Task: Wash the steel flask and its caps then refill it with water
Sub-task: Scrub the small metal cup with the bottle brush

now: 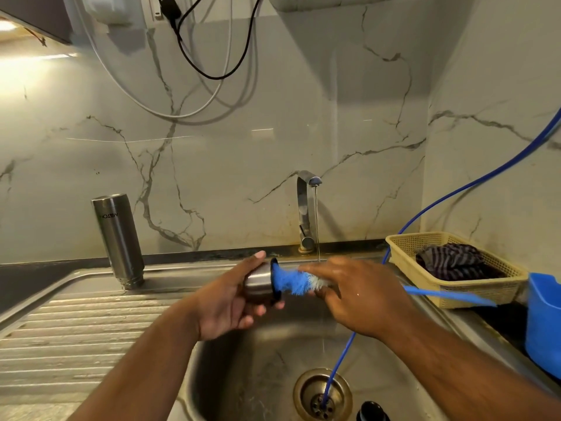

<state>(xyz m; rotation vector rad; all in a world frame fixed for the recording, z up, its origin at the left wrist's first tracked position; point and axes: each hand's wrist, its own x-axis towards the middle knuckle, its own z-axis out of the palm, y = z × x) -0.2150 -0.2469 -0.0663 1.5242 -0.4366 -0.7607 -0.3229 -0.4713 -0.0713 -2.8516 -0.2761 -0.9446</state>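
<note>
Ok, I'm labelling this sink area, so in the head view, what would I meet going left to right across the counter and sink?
Upside-down cylindrical steel flask → round steel cap → blue bristled brush → beige plastic mesh basket → blue plastic tub.

Our left forearm (145, 369) and right forearm (455, 360) are bare, uncovered as far as the lower edge. Our left hand (224, 302) and right hand (358, 296) are bare as well. We see a wet glint on the back of the right one, and a short nail on the left thumb.
</note>
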